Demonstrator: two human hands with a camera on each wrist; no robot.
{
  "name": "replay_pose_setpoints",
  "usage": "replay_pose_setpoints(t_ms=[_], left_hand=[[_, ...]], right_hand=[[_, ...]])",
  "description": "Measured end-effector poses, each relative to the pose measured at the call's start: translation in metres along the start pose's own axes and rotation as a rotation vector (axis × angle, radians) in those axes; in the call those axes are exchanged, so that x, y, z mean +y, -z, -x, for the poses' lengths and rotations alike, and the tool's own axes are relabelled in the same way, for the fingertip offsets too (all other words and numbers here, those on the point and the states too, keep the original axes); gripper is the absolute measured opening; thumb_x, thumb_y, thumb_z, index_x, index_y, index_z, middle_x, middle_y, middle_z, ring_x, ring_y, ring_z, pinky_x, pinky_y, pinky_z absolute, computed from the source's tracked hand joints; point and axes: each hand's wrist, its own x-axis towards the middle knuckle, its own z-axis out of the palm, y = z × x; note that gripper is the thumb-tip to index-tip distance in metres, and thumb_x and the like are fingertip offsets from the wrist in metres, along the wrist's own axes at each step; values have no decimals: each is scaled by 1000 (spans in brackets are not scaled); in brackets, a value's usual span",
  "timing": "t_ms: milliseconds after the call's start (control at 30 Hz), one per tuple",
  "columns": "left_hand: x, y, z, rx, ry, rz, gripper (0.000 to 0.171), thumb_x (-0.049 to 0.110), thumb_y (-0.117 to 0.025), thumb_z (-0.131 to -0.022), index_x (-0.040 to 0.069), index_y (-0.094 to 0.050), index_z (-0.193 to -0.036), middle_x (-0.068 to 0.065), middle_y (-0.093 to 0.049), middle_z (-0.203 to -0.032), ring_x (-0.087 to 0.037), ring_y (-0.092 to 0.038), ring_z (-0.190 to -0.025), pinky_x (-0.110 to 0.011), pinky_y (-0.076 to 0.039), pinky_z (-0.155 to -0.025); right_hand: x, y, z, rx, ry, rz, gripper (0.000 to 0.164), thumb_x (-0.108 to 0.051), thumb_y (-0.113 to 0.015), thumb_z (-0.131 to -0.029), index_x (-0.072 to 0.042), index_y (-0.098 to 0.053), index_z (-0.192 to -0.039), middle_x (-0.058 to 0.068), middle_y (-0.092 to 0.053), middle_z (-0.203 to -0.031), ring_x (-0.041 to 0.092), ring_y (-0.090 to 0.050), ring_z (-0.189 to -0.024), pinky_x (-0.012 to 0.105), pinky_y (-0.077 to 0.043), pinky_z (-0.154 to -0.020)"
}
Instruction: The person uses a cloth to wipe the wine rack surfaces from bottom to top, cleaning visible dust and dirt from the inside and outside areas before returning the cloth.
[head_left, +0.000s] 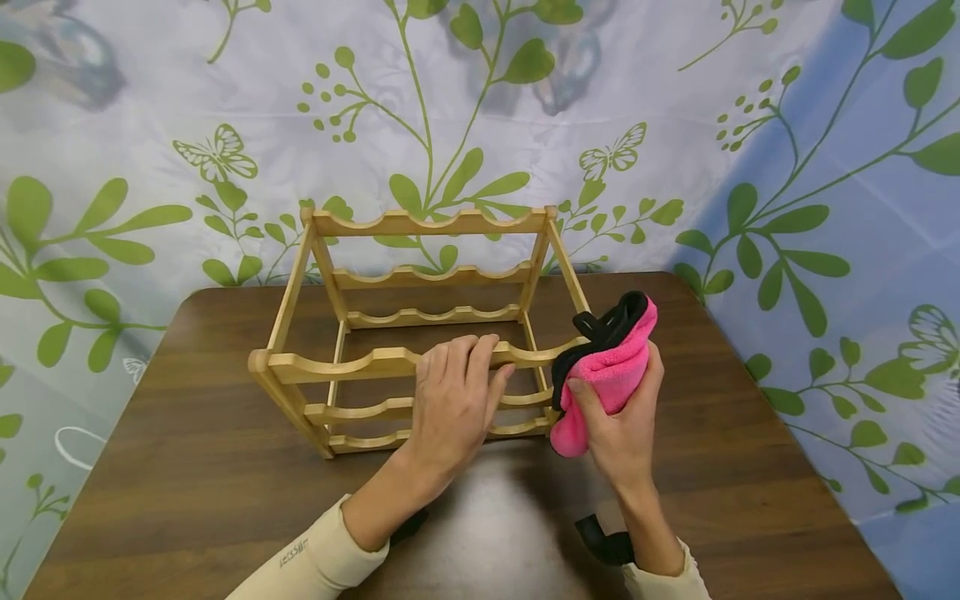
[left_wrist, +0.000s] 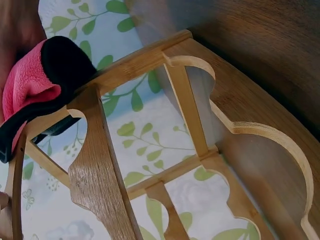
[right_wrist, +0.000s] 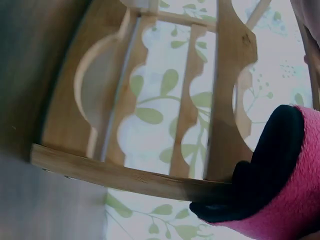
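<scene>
A light wooden rack (head_left: 393, 362) with scalloped rails, like a wine rack, stands on the brown table. My left hand (head_left: 453, 400) rests over its front top rail near the middle, the fingers laid across the wood. In my right hand (head_left: 626, 425) is a folded pink cloth (head_left: 611, 371) with a black edge, gripped between thumb and fingers at the rack's front right corner. The left wrist view shows the cloth (left_wrist: 32, 80) over the end of the top rail. In the right wrist view its black border (right_wrist: 272, 160) laps the corner post.
The dark wood tabletop (head_left: 187, 467) spreads around the rack. Behind and to the right hangs a backdrop (head_left: 637, 100) printed with green leaves and butterflies. Black straps (head_left: 603, 542) show at the wrists, and a thin white loop (head_left: 75, 446) hangs at the left.
</scene>
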Motion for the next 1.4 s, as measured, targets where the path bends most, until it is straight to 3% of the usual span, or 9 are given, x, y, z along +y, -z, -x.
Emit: replay_pose_setpoints(t_ms=[233,367,467,633,800,900,1000,1133,1400], left_hand=[[-8,2,2,25,-3,33,34,31,-52,-103,-1,-59,-113,-12,-56,-96,-27,-51,-80,-38,-41,-70],[-14,6,3,19,13,77,33,30,-54,-102,-1,-59,-112,-12,-57,-96,-29,-51,-81,-39,-40,-71],[-18,9,3,16,29,114,32,29,-55,-102,-1,-59,-111,-12,-56,-95,-30,-51,-81,-41,-40,-71],[-22,12,2,7,57,150,32,30,-55,-102,-1,-59,-110,-12,-57,-95,-30,-49,-80,-42,-38,-72],[-24,14,1,-9,64,163,34,32,-53,-102,-1,-59,-110,-12,-57,-96,-29,-48,-79,-42,-38,-72],[-26,16,1,-16,71,173,35,33,-54,-102,-1,-59,-109,-12,-57,-95,-29,-48,-78,-42,-37,-71],[-27,17,0,-16,81,186,35,33,-55,-102,-1,-60,-108,-12,-57,-94,-30,-48,-78,-42,-37,-71],[-27,18,-1,-21,97,203,35,33,-57,-100,-1,-60,-107,-12,-57,-94,-30,-49,-79,-43,-37,-72],[-25,15,-2,-9,120,212,34,32,-61,-96,0,-60,-105,-11,-57,-91,-29,-50,-79,-42,-37,-72]], right_hand=[[14,-3,20,-29,-150,-3,77,12,-71,-82,-8,-30,-144,13,-55,-112,23,-63,-90,26,-57,-75],[26,-5,38,-88,-290,77,78,3,-78,-80,-7,-30,-140,9,-58,-115,20,-64,-91,25,-56,-77],[32,-3,45,-161,-380,239,79,-9,-84,-79,-9,-31,-138,6,-60,-114,18,-63,-95,29,-55,-82],[35,-1,45,-333,-463,492,81,-29,-84,-80,-10,-30,-137,11,-65,-104,25,-64,-94,44,-53,-79],[41,4,45,-562,-536,558,85,-32,-84,-79,-6,-26,-135,10,-61,-98,24,-62,-91,42,-51,-75],[45,6,46,-626,-558,530,91,-27,-88,-74,-6,-23,-135,9,-60,-98,22,-60,-89,39,-51,-74],[50,5,47,-617,-536,521,95,-23,-90,-71,-7,-23,-137,11,-60,-101,23,-60,-90,39,-51,-74],[52,-1,52,-540,-507,549,93,-20,-90,-70,-6,-25,-136,14,-61,-104,26,-62,-93,44,-51,-77],[54,-8,59,-407,-547,502,95,-14,-88,-72,-4,-24,-141,18,-61,-111,33,-60,-103,51,-48,-89]])
